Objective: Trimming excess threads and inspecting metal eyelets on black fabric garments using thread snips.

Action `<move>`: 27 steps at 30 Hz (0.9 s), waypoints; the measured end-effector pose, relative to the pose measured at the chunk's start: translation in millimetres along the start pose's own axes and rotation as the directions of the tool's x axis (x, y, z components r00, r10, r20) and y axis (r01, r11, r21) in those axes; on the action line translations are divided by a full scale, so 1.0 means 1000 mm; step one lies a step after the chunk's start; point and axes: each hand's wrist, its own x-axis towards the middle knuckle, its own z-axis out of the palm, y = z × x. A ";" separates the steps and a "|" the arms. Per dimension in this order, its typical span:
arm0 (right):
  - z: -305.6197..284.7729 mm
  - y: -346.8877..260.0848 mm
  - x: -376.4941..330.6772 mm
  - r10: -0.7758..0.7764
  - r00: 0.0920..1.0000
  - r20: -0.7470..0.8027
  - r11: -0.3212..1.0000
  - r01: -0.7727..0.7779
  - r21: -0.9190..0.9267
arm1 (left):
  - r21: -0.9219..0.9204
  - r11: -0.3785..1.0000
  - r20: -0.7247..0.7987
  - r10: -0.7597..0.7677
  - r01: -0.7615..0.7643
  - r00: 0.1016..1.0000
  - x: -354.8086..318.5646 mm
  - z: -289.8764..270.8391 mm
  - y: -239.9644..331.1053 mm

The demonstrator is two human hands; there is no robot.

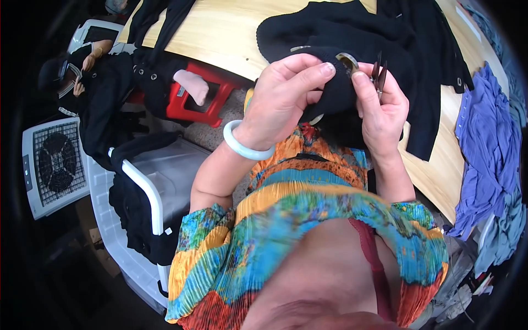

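A black knitted garment (330, 33) is spread over the table edge, its near part raised toward me. My left hand (286, 91) is closed, pinching the garment's edge between thumb and fingers. My right hand (385, 107) has its thumb and forefinger on a shiny brownish button (347, 60) at that edge. Small dark-bladed snips (379, 74) are tucked in the same hand, blades pointing up and away from me. Part of another pale button (316, 119) shows below my left fingers. The snips' handles are hidden in my palm.
Purple cloth (484, 143) hangs at the right of the wooden table (220, 38). To the left are a red stool (206, 102), a clear plastic bin (110, 220) with black clothes, and a fan unit (55, 165). Another person (82, 77) sits at the far left with black cloth.
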 end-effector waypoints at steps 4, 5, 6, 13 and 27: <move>-0.001 -0.002 0.004 0.026 1.000 -0.003 0.999 -0.026 0.018 | -0.024 1.000 0.008 -0.014 0.014 1.000 0.001 -0.001 0.001; -0.001 -0.003 0.007 0.025 1.000 0.000 1.000 -0.025 0.019 | -0.024 1.000 0.007 -0.010 0.010 1.000 0.002 -0.001 0.002; 0.000 -0.005 0.010 0.010 1.000 0.006 1.000 -0.010 -0.016 | -0.031 1.000 0.014 -0.001 0.002 1.000 0.003 -0.001 0.004; 0.013 -0.031 0.044 -0.402 0.905 0.141 0.850 0.426 -0.309 | -0.081 0.987 -0.001 0.139 -0.138 0.990 0.004 0.021 0.036; 0.034 -0.053 0.092 -0.352 0.901 0.254 0.897 0.402 -0.181 | -0.322 0.926 0.034 0.218 -0.196 0.975 0.029 0.018 0.059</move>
